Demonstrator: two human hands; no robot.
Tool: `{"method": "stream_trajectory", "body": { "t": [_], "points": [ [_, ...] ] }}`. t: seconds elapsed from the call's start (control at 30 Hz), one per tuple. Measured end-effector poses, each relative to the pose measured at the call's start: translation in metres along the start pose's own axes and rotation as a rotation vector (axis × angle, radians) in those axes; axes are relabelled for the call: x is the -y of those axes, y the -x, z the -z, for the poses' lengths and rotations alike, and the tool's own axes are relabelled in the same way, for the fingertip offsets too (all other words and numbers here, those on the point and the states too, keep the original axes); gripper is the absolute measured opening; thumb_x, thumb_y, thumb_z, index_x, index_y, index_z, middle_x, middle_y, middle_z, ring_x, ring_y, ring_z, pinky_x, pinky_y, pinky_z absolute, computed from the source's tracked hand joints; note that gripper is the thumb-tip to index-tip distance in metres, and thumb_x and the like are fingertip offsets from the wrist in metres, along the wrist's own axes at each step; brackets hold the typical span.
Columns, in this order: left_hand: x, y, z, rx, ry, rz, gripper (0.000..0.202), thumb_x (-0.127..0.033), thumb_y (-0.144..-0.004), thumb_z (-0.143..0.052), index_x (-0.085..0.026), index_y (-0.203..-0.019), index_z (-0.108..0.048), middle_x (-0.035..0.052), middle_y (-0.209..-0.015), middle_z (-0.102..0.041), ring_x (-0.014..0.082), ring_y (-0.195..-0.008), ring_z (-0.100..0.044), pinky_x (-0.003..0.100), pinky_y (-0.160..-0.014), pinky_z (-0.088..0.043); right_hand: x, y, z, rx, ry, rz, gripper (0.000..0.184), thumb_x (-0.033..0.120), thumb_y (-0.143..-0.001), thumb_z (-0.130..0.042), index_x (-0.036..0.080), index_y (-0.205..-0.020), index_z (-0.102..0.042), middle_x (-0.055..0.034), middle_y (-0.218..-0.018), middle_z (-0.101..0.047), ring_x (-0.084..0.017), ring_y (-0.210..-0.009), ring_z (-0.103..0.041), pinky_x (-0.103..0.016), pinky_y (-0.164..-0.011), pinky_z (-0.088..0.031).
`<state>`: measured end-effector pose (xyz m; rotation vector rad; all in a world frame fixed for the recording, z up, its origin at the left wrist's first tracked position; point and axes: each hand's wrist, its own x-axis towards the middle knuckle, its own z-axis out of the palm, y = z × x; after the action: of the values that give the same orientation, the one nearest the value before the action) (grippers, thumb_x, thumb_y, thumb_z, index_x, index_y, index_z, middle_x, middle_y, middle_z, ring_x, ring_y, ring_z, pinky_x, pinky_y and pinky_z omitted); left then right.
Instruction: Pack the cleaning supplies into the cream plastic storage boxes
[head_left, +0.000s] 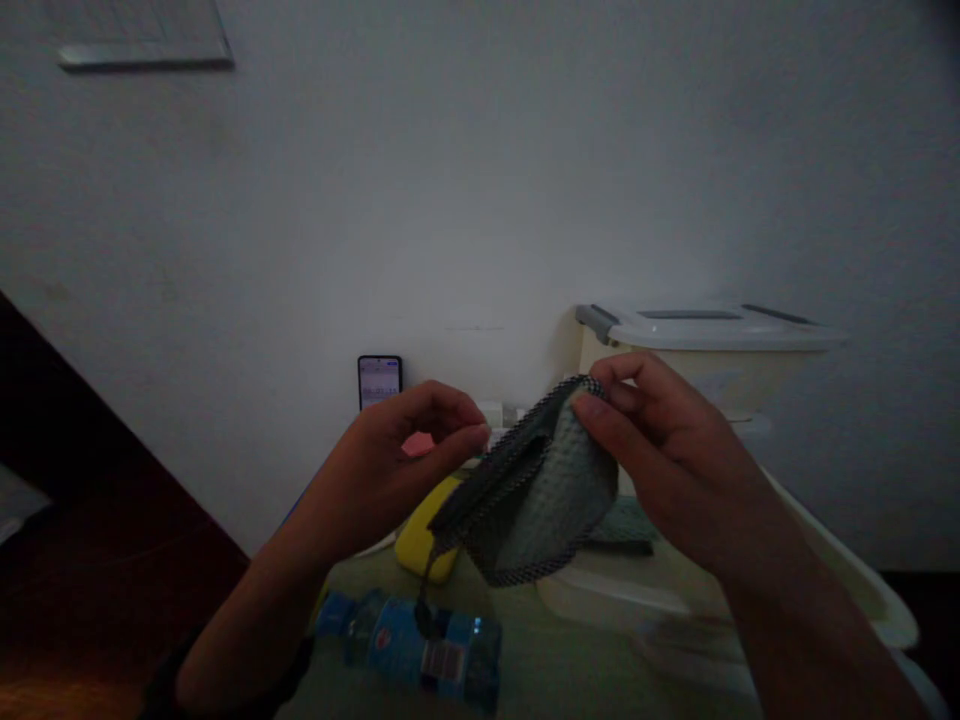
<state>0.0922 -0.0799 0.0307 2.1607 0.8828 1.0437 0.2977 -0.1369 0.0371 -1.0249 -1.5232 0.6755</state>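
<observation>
Both hands hold up a small grey-green cloth (551,500) with a dark mesh edge, in dim light. My left hand (405,450) pinches the cloth's left edge between thumb and fingers. My right hand (660,450) grips its upper right corner, thumb pressed on the front. The cloth hangs curved between them, above a table with a greenish cover (570,680).
A plastic water bottle (420,645) with a blue label lies on its side below the cloth. A yellow object (420,540) sits behind it. A phone (379,381) leans lit against the white wall. A cream lidded bin (705,345) and pale basin (847,580) stand right.
</observation>
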Motion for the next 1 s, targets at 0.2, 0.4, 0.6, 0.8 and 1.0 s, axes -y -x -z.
{"method": "stream_trajectory", "body": {
  "t": [0.2, 0.4, 0.6, 0.8, 1.0],
  "points": [
    [-0.007, 0.003, 0.004, 0.156, 0.004, -0.080, 0.028, -0.035, -0.082, -0.064, -0.022, -0.105, -0.057, -0.0003, -0.094, -0.065, 0.0133, -0.084, -0.060, 0.024, -0.075, -0.048, 0.005, 0.001, -0.001, 0.046, -0.127, -0.078, 0.007, 0.032, -0.092, -0.050, 0.027, -0.095, -0.047, 0.0065, -0.066, -0.054, -0.006, -0.050, -0.046, -0.013, -0.040, -0.038],
    [-0.012, 0.006, -0.006, 0.205, -0.173, -0.096, 0.009, -0.020, -0.082, -0.057, -0.019, -0.090, -0.060, -0.0009, -0.081, -0.064, 0.0135, -0.074, -0.057, 0.025, -0.069, -0.046, 0.004, 0.006, -0.006, 0.143, -0.110, -0.104, 0.011, 0.038, -0.091, -0.049, 0.029, -0.098, -0.049, 0.0085, -0.060, -0.053, -0.005, -0.045, -0.042, -0.012, -0.038, -0.034],
    [-0.003, -0.001, 0.005, -0.111, -0.383, -0.157, 0.016, -0.011, -0.076, -0.048, -0.018, -0.080, -0.062, 0.0020, -0.083, -0.062, 0.0163, -0.076, -0.058, 0.028, -0.071, -0.045, 0.007, 0.007, 0.014, 0.166, 0.195, -0.159, 0.036, 0.039, -0.075, -0.070, 0.031, -0.103, -0.048, 0.0065, -0.070, -0.062, -0.010, -0.049, -0.051, -0.018, -0.039, -0.039],
    [0.000, -0.002, 0.013, -0.420, -0.387, -0.176, 0.014, -0.014, -0.082, -0.049, -0.021, -0.083, -0.061, 0.0008, -0.084, -0.065, 0.0170, -0.078, -0.060, 0.028, -0.073, -0.044, 0.005, 0.003, 0.028, 0.058, 0.639, -0.070, 0.012, 0.032, -0.082, -0.059, 0.025, -0.092, -0.062, 0.0025, -0.069, -0.059, -0.014, -0.060, -0.053, -0.026, -0.051, -0.040],
    [0.010, -0.008, 0.016, -0.525, -0.324, 0.006, 0.011, -0.028, -0.083, -0.058, -0.023, -0.091, -0.061, -0.0020, -0.078, -0.065, 0.0140, -0.067, -0.055, 0.023, -0.061, -0.040, -0.003, -0.003, 0.025, -0.104, 0.351, -0.007, 0.012, 0.036, -0.089, -0.050, 0.027, -0.091, -0.057, 0.0017, -0.071, -0.053, -0.015, -0.061, -0.049, -0.027, -0.051, -0.041]
  ]
}}
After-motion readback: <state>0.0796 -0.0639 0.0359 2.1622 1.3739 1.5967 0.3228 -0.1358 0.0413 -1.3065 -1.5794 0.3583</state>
